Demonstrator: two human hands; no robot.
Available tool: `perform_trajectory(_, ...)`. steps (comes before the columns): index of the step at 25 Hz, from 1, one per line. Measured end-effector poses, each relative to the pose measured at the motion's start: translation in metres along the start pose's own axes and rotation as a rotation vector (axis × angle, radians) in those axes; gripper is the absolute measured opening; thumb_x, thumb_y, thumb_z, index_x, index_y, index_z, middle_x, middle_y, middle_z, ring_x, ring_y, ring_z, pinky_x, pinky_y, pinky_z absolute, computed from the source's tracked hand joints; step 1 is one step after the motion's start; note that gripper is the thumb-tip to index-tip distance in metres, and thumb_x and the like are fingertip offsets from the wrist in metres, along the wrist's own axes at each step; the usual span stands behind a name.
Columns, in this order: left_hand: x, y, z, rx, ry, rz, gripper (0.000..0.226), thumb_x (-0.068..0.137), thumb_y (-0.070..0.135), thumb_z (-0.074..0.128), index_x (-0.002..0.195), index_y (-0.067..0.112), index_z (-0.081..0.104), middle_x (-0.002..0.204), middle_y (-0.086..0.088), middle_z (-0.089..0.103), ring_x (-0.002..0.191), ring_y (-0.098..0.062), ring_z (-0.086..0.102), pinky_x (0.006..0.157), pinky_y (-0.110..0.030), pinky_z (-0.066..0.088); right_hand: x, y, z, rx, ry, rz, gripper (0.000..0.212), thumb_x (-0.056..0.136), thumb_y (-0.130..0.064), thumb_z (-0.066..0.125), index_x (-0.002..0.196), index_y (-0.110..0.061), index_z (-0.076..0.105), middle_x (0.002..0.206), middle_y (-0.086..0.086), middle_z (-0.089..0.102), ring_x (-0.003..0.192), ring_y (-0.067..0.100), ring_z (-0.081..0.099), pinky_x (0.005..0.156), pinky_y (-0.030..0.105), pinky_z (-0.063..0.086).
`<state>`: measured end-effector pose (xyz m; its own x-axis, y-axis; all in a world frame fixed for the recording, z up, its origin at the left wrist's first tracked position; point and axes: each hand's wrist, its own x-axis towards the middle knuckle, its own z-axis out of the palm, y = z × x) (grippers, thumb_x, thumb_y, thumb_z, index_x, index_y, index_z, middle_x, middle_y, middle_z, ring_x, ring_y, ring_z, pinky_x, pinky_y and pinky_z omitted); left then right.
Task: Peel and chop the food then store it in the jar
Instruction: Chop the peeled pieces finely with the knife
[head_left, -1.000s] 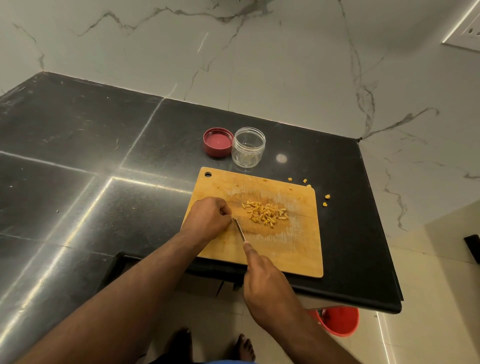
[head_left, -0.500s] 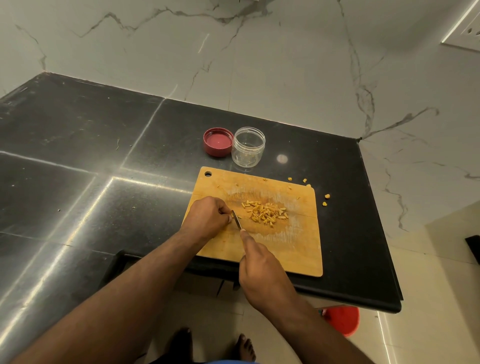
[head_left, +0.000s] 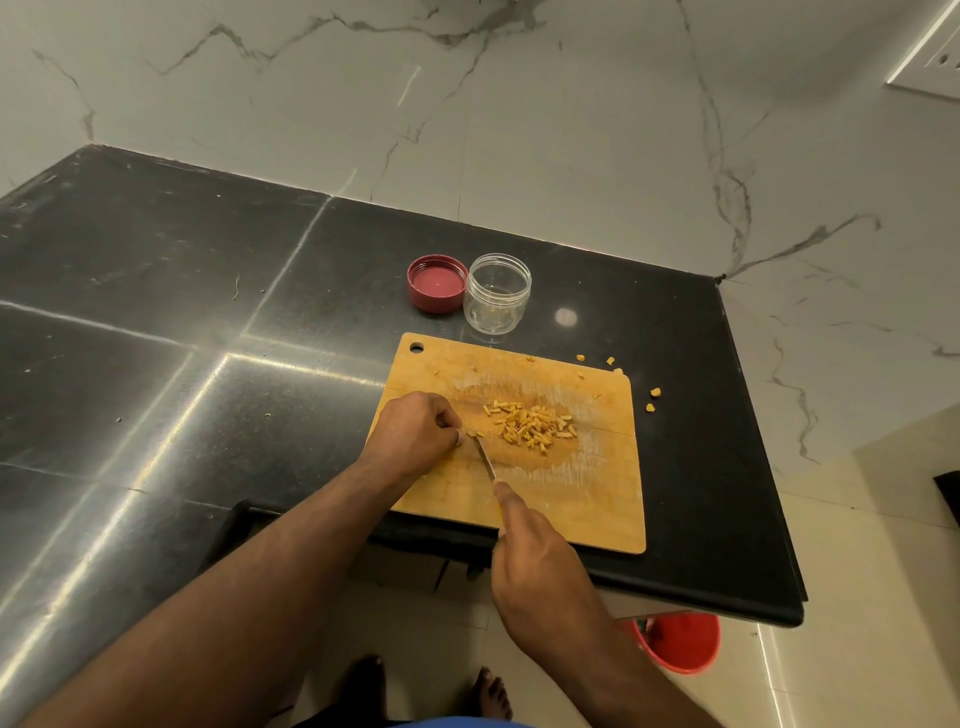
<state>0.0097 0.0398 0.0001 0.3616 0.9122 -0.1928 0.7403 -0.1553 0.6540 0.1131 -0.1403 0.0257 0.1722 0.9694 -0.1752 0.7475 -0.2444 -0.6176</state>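
A heap of small yellow-orange chopped pieces (head_left: 532, 427) sits mid-way across the wooden cutting board (head_left: 582, 499), with one small piece (head_left: 474, 433) lying apart at the knife blade (head_left: 485, 459), whose tip rests on the board. A few stray bits (head_left: 655, 392) lie off the board's far right corner. The clear jar (head_left: 497, 297) stands upright and open just beyond the board, a few yellow specks inside, its red lid (head_left: 437, 283) upturned beside it.
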Motion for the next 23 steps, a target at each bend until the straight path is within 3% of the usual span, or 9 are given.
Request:
perform_trajectory(3,0.000,-0.001,-0.002,0.005,-0.014,-0.008,0.009,0.088,0.022,0.074,0.097,0.020,0.076,0.091,0.007,0.070,0.080,-0.006,0.059,0.058,-0.016,0.040,0.006,-0.002,-0.003,0.005,0.033,-0.007,0.053,0.105,-0.023,0.034,0.155,-0.028,0.019,0.128,-0.005,0.051,0.102,0.009,0.051,0.087,0.024,0.046)
perform_trajectory(7,-0.001,-0.001,-0.003,0.018,-0.021,0.002,0.012,0.090,0.017,0.069,0.098,0.018,0.078,0.095,0.006,0.073,0.080,-0.005,0.059,0.058,-0.014,0.040,0.018,-0.006,0.001,-0.021,0.023,-0.016,0.053,0.104,-0.023,0.035,0.155,-0.027,0.021,0.135,0.000,0.051,0.111,0.014,0.052,0.093,0.032,0.047)
perform_trajectory(15,-0.001,0.000,-0.003,0.001,-0.006,0.000,0.010,0.088,0.017,0.069,0.089,0.020,0.078,0.089,0.009,0.073,0.075,-0.004,0.059,0.055,-0.014,0.038,0.027,-0.013,0.007,-0.116,-0.044,-0.005,0.056,0.103,-0.018,0.031,0.156,-0.024,0.014,0.123,0.006,0.053,0.098,0.021,0.055,0.083,0.037,0.049)
perform_trajectory(23,0.000,-0.001,-0.003,-0.007,-0.022,-0.022,0.007,0.089,0.016,0.069,0.090,0.020,0.076,0.087,0.008,0.070,0.078,-0.006,0.060,0.054,-0.015,0.038,-0.001,-0.001,-0.001,-0.013,-0.003,-0.009,0.054,0.104,-0.023,0.033,0.156,-0.028,0.017,0.125,-0.003,0.051,0.101,0.012,0.052,0.087,0.030,0.048)
